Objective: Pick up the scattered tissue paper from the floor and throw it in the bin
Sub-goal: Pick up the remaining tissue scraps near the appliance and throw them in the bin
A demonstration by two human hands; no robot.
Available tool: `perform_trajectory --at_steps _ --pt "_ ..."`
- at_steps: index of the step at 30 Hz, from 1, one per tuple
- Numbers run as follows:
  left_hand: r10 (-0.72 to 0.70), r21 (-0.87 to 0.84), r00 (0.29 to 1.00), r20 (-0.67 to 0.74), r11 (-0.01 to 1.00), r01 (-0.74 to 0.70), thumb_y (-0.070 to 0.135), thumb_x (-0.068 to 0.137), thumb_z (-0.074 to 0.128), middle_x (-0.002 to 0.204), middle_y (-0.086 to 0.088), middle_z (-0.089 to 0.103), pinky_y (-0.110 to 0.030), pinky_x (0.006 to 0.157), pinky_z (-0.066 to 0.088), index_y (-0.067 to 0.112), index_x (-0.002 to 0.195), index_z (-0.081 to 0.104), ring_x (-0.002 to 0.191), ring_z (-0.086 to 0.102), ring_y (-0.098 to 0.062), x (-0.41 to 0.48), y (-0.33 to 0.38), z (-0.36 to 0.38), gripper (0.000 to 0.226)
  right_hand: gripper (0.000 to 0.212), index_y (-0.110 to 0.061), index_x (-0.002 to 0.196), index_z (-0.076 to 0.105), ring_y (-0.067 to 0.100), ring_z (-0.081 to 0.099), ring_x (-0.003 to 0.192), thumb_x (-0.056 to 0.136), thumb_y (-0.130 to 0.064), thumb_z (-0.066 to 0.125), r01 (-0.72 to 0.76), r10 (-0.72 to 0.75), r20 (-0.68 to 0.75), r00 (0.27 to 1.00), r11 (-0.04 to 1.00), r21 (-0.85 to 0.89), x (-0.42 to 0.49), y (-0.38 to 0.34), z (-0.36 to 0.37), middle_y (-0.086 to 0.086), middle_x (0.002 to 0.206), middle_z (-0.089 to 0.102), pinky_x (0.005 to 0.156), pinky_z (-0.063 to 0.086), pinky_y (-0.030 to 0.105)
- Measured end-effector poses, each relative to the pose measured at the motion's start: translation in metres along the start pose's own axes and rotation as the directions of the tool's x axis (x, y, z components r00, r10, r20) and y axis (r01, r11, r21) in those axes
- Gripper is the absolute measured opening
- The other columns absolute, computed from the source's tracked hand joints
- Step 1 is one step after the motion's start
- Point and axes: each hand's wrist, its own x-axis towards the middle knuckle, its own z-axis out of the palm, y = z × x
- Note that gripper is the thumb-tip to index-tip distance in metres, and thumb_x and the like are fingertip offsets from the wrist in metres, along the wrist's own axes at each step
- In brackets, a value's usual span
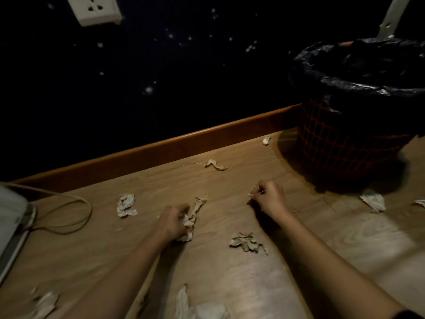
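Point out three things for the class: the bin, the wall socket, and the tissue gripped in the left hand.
bin (345, 143): head view, on its orange lattice wall.
wall socket (94, 8): head view, on its white faceplate.
tissue (194, 212): head view, on the twisted strip beside the left hand (172, 221).

A wooden skirting board (161, 146) runs along the foot of a dark wall (161, 77) speckled with small pale marks. High above the board's left part, a white wall socket (94, 9) sits on that wall, and above its right end a white bar (391, 17) with a bolt slants up out of view. Below the board's left end, a thin pale cable (76, 217) loops over the wood-grain floor (230, 284) to a blurred white object (10, 224) at the left edge.
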Motion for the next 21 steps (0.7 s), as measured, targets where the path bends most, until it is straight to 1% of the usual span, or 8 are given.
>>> perform_trajectory --at_steps 3,6,9,12,15,17,19,21 --pt "0.021 -0.017 0.987 -0.161 1.000 -0.024 0.009 0.075 0.068 0.102 -0.020 0.066 -0.030 0.076 0.043 0.014 0.101 0.070 0.100 0.059 -0.033 -0.019 0.005 0.014 0.027 0.027 -0.027 0.071 0.059 0.021 0.063 0.080 0.078 -0.002 0.068 0.051 -0.056 0.141 0.988 0.998 0.043 -0.045 -0.006 0.006 0.001 0.079 0.064 0.076 0.053 0.036" --pt "0.001 -0.109 0.972 -0.233 0.994 -0.027 0.000 0.071 0.063 0.092 -0.018 0.072 -0.031 0.069 0.043 0.011 0.089 0.072 0.091 0.063 -0.032 -0.035 0.001 0.024 0.023 0.027 -0.013 0.107 0.060 0.024 0.060 0.097 0.083 -0.003 0.060 0.108 -0.081 0.255 0.964 0.990 -0.093 -0.100 0.013 0.027 0.008 0.105 0.059 0.084 0.050 0.035" --pt "0.032 -0.160 0.964 -0.263 0.984 -0.077 -0.001 0.072 0.062 0.092 -0.018 0.073 -0.030 0.069 0.042 0.009 0.089 0.073 0.091 0.065 -0.031 -0.052 -0.001 0.028 0.022 0.017 -0.007 0.102 0.061 0.028 0.056 0.093 0.086 -0.008 0.057 0.259 -0.205 0.222 0.953 0.933 -0.249 -0.124 0.027 0.035 0.012 0.106 0.051 0.080 0.043 0.030" --pt "0.081 -0.185 0.966 -0.243 0.974 -0.129 0.004 0.069 0.063 0.093 -0.017 0.074 -0.029 0.073 0.045 0.010 0.088 0.074 0.091 0.066 -0.028 -0.077 -0.004 0.021 0.024 0.011 -0.005 0.094 0.061 0.035 0.056 0.090 0.085 -0.010 0.058 0.261 -0.207 0.213 0.955 0.926 -0.273 -0.115 0.023 0.035 0.018 0.101 0.054 0.079 0.045 0.036" --pt "0.236 -0.161 0.944 -0.229 0.948 -0.276 0.010 0.057 0.054 0.077 -0.017 0.073 -0.024 0.065 0.038 0.009 0.080 0.074 0.077 0.066 -0.030 -0.114 -0.010 0.010 0.031 0.011 -0.005 0.093 0.062 0.038 0.056 0.094 0.083 -0.011 0.061 0.274 -0.216 0.211 0.953 0.911 -0.307 -0.103 0.016 0.037 0.020 0.102 0.056 0.081 0.047 0.042" --pt "0.352 -0.057 0.923 -0.154 0.930 -0.364 0.007 0.059 0.053 0.081 -0.014 0.071 -0.022 0.068 0.033 0.012 0.089 0.072 0.083 0.062 -0.033 -0.140 -0.019 0.012 0.036 0.014 -0.006 0.096 0.065 0.037 0.051 0.101 0.083 -0.012 0.062 0.268 -0.211 0.196 0.958 0.902 -0.339 -0.098 0.009 0.040 0.018 0.108 0.055 0.087 0.046 0.044" --pt "0.446 0.019 0.893 -0.069 0.895 -0.445 0.008 0.067 0.052 0.099 -0.008 0.066 -0.028 0.079 0.040 0.022 0.109 0.063 0.096 0.058 -0.027 -0.165 -0.033 0.027 0.046 0.016 -0.006 0.098 0.066 0.036 0.047 0.105 0.083 -0.013 0.064 0.269 -0.211 0.195 0.958 0.898 -0.349 -0.095 -0.003 0.045 0.016 0.112 0.053 0.090 0.044 0.045" --pt "0.462 -0.015 0.887 0.007 0.887 -0.462 0.019 0.078 0.051 0.123 0.000 0.056 -0.030 0.089 0.043 0.033 0.125 0.050 0.111 0.053 -0.019 -0.192 -0.030 0.042 0.049 0.018 -0.005 0.099 0.067 0.036 0.051 0.107 0.083 -0.012 0.065 0.289 -0.223 0.230 0.947 0.904 -0.315 -0.096 -0.022 0.055 0.016 0.113 0.054 0.092 0.045 0.043"
